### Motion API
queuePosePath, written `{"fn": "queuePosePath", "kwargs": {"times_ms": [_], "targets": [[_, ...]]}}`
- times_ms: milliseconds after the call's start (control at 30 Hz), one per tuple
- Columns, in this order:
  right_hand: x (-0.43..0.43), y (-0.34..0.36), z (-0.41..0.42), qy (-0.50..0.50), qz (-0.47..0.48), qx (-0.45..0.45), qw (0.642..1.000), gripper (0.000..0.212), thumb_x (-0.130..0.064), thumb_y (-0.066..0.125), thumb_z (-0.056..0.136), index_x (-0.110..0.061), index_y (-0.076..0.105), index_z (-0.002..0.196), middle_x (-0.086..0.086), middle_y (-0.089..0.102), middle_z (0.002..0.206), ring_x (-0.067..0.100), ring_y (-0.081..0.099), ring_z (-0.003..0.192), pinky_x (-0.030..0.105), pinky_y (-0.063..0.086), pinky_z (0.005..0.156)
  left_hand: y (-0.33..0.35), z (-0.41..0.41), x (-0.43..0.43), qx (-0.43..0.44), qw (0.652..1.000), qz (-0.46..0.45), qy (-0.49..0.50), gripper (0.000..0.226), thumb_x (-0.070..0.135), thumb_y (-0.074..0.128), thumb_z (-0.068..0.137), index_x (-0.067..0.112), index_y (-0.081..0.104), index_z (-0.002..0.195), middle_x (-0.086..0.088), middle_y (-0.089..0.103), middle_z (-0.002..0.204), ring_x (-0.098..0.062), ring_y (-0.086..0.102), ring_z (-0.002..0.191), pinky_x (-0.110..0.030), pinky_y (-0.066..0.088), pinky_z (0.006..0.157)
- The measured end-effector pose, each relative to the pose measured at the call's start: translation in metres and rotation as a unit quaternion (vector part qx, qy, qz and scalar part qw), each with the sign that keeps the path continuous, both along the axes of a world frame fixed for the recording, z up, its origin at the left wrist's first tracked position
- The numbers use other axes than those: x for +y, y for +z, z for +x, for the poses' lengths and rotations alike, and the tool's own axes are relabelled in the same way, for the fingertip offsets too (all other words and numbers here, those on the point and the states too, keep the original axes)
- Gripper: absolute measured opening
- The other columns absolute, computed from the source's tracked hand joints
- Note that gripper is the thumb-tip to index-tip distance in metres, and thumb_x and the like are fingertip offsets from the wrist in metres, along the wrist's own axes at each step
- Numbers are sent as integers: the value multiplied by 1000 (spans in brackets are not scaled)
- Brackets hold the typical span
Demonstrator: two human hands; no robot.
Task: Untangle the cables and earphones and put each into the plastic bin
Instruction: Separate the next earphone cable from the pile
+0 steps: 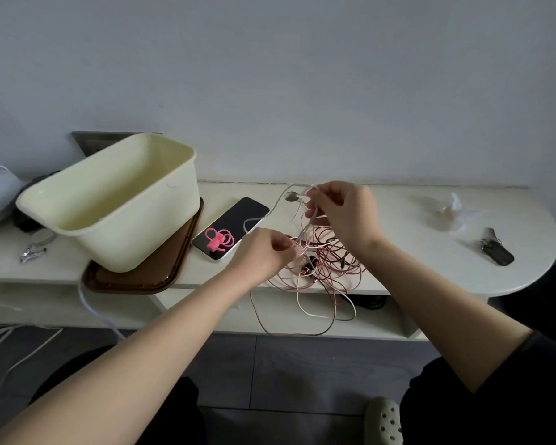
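A tangle of thin pink and white cables and earphones [321,271] lies at the table's front edge, with loops hanging below it. My left hand [265,252] pinches strands at the tangle's left side. Raised above the heap, my right hand [344,213] grips white strands, and a white earbud [292,196] dangles by its fingers. The cream plastic bin [109,200] stands tilted on a brown tray [135,277] at the left, and its visible inside looks empty. A small pink cable bundle [218,240] rests on a phone [231,228].
A dark key fob with keys [495,252] and crumpled clear plastic [443,210] lie on the table's right end. Nail clippers [31,253] sit at the left. White cords [20,345] trail to the floor below. The wall stands close behind.
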State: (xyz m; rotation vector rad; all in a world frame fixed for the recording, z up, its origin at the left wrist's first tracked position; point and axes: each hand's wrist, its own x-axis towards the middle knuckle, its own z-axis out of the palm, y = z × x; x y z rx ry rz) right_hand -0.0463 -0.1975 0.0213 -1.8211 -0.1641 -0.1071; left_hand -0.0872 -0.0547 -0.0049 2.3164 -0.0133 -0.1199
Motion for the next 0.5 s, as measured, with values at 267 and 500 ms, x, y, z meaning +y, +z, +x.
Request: {"fn": "queuePosePath", "kwargs": {"times_ms": [267, 500], "targets": [[0, -10, -3, 149, -102, 140, 974, 67, -56, 49, 89, 9, 64, 95, 24, 68, 98, 35, 65, 96, 46, 50, 90, 0, 3, 2, -29, 999, -11, 22, 19, 30, 64, 88, 13, 72, 92, 0, 66, 78, -9, 54, 66, -14, 35, 56], [0, -8, -6, 159, -188, 32, 969, 11, -18, 66, 86, -9, 73, 88, 7, 72, 79, 11, 64, 71, 30, 51, 76, 4, 2, 2, -34, 996, -63, 50, 16, 24, 61, 89, 14, 67, 77, -4, 72, 79, -7, 54, 56, -24, 42, 59]]}}
